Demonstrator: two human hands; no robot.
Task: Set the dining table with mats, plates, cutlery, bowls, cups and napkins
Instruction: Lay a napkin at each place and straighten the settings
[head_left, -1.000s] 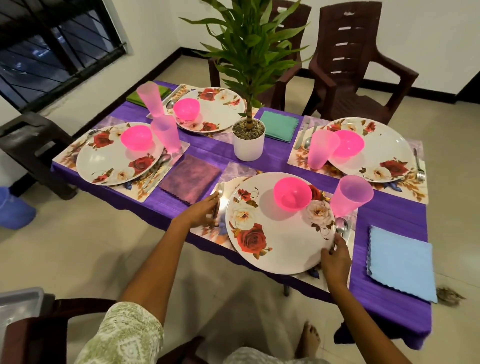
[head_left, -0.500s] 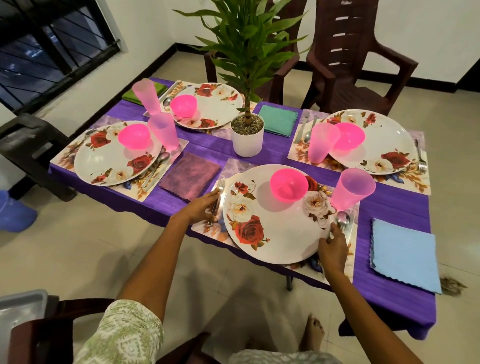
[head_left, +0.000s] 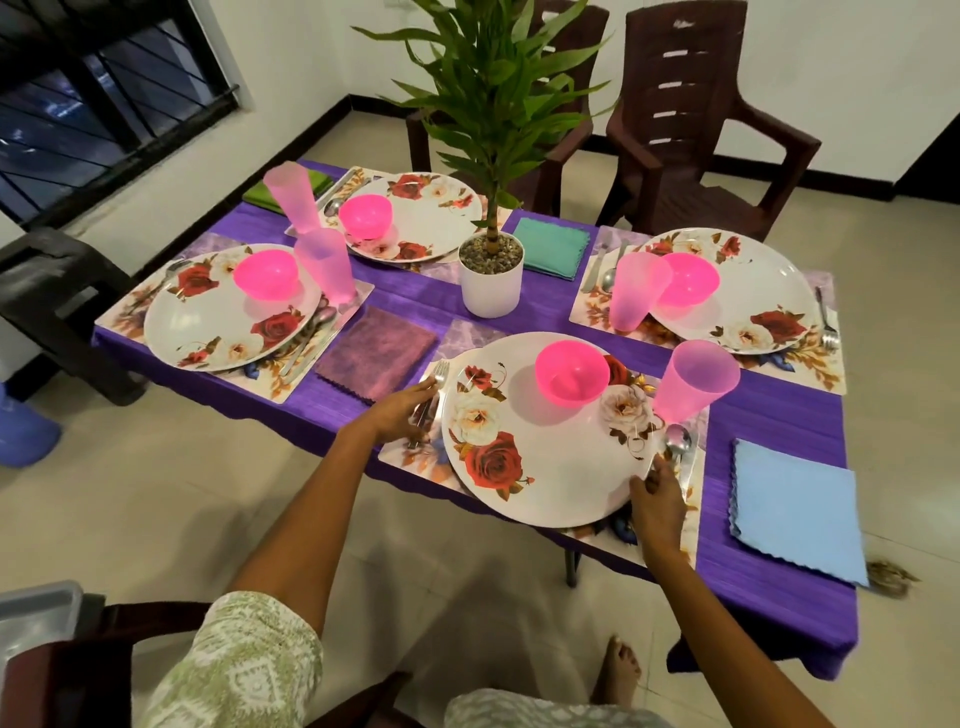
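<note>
Both fork (head_left: 435, 387) and spoon (head_left: 677, 442) handles hidden

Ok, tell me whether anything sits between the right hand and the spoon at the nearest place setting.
Nothing visible does. The right hand is already at the handle of the spoon, on the mat beside the near plate. The pink cup stands just beyond the spoon's bowl, not between hand and spoon.
</note>
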